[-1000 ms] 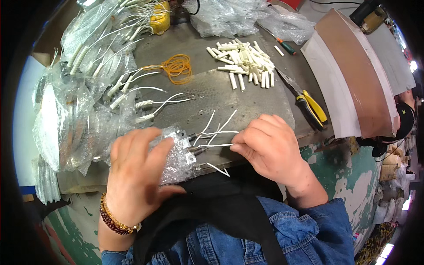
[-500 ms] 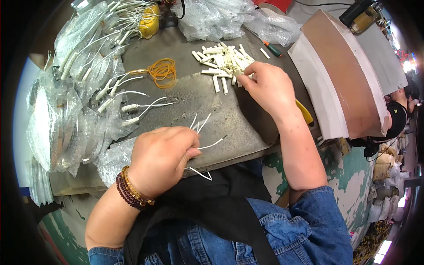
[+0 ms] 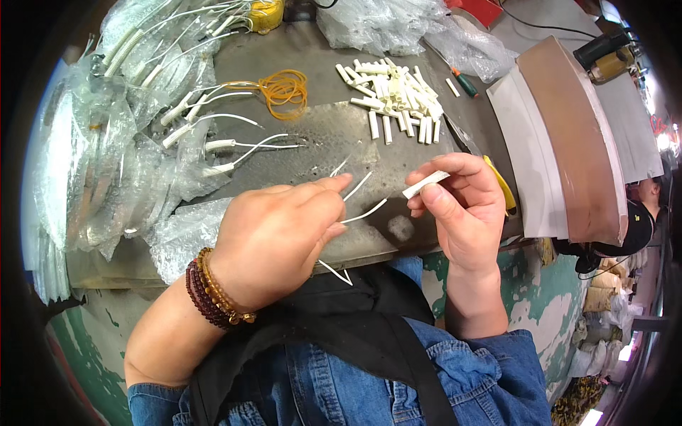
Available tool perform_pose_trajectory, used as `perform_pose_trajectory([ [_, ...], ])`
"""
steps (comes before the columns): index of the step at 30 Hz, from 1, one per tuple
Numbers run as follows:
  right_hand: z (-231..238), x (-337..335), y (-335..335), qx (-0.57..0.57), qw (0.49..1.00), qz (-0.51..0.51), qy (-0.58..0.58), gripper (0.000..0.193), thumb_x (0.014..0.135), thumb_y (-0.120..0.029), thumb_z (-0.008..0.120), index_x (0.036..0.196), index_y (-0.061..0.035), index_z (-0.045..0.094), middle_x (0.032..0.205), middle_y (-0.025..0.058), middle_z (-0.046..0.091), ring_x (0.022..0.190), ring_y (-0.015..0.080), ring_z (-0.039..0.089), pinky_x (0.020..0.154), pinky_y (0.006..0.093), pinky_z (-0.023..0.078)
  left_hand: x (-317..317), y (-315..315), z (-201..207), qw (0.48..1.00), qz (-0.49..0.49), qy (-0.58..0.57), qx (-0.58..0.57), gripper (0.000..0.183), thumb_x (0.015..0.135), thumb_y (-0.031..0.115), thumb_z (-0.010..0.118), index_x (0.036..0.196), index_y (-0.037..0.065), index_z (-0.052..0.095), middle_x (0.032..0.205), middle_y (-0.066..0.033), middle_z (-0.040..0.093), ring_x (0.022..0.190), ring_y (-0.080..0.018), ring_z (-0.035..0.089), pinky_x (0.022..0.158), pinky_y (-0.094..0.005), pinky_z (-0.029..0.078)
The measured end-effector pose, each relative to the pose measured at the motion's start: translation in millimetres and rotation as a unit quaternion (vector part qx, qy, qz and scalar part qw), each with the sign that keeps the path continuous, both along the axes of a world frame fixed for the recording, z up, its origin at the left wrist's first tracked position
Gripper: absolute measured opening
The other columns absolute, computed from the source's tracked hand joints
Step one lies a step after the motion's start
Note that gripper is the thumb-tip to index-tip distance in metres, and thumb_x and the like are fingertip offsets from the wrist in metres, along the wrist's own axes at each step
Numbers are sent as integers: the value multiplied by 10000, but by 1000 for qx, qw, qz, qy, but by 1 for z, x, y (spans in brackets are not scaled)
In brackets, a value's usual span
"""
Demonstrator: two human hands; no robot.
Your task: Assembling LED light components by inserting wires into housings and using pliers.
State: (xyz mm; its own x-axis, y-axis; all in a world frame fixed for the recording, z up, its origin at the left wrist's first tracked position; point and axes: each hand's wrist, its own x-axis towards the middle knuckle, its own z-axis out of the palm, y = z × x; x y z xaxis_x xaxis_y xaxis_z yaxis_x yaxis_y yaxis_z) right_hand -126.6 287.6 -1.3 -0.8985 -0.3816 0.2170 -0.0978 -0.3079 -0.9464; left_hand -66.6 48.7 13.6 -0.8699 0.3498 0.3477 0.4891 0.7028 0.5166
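My left hand [image 3: 284,231] is closed round several white wires [image 3: 366,211], whose free ends stick out past the fingertips; one bent wire hangs below the hand. What else the palm may hold is hidden. Between thumb and fingers my right hand [image 3: 465,202] pinches a short white tube [image 3: 425,184], raised over the worktable's [image 3: 355,245] near edge, close to the wire ends but apart from them. A heap of similar white tubes [image 3: 398,96] lies farther off on the table.
At the left, wired white parts [image 3: 186,133] rest on bubble wrap [image 3: 92,184]. Orange rubber bands [image 3: 285,94] lie mid-table. A green-handled screwdriver [image 3: 464,83], a yellow-handled tool [image 3: 503,186] and a cardboard box [image 3: 568,142] are at the right. More plastic wrap [image 3: 376,25] is heaped at the back.
My right hand has come back from the heap toward me, now with a white tube in its fingers. My left hand still grips the wires and has shifted slightly right.
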Motion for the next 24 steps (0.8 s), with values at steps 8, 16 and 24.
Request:
perform_pose_trajectory([
  [8, 3, -1, -8, 4, 999, 29, 22, 253, 903, 20, 700, 1148, 18, 637, 1018, 147, 727, 854, 148, 691, 754, 262, 566, 1, 1, -2, 1000, 2, 1, 5, 134, 807, 87, 731, 897, 62, 636, 1182, -131, 711, 876, -310, 705, 745, -393, 557],
  [16, 1, 2, -12, 365, 863, 35, 347, 184, 724, -91, 835, 850, -81, 702, 791, 42, 686, 745, 215, 668, 671, 335, 510, 12, -6, 4, 1000, 5, 0, -8, 268, 773, 156, 769, 971, 47, 624, 1243, -178, 671, 992, -368, 665, 844, -431, 527],
  [24, 5, 8, -44, 404, 794, 34, 454, 225, 682, -48, 807, 872, -94, 697, 795, 37, 658, 739, 231, 638, 657, 349, 473, 55, -46, 17, 989, 64, -20, -132, 727, 552, 281, 879, 1196, 59, 626, 1205, -139, 633, 1098, -376, 593, 943, -487, 453],
])
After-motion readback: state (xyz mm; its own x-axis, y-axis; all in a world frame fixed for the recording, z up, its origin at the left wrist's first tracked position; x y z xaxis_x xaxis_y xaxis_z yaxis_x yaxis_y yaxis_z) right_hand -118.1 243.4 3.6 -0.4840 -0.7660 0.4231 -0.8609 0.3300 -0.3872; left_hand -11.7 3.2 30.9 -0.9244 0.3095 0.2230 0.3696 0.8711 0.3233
